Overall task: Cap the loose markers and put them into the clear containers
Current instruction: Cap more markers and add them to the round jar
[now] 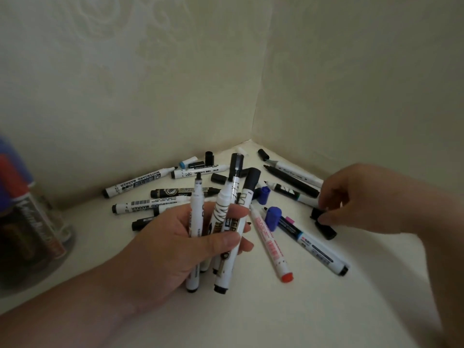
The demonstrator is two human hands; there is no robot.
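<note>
At lower centre, my left hand (175, 237) grips a bundle of markers (221, 222), fingers wrapped around them; at right, my right hand (356, 197) pinches a black cap (316, 212). Beyond, loose markers (160, 194) litter the corner; a clear container (37, 237) stands at left.

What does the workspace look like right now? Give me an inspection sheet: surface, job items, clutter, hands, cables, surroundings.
Surface: cream tabletop set in a wall corner.
Job's things: white-barrelled whiteboard markers scattered uncapped; red-ended marker lies nearest; loose blue caps and black caps among them; clear round container at left, blurred, already holding markers.
Clutter: nothing seen.
Hands: left hand grips a bundle of markers, two capped black, one uncapped; right hand pinches a small black cap.
Cables: nothing seen.
Surroundings: pale patterned walls on two sides.
</note>
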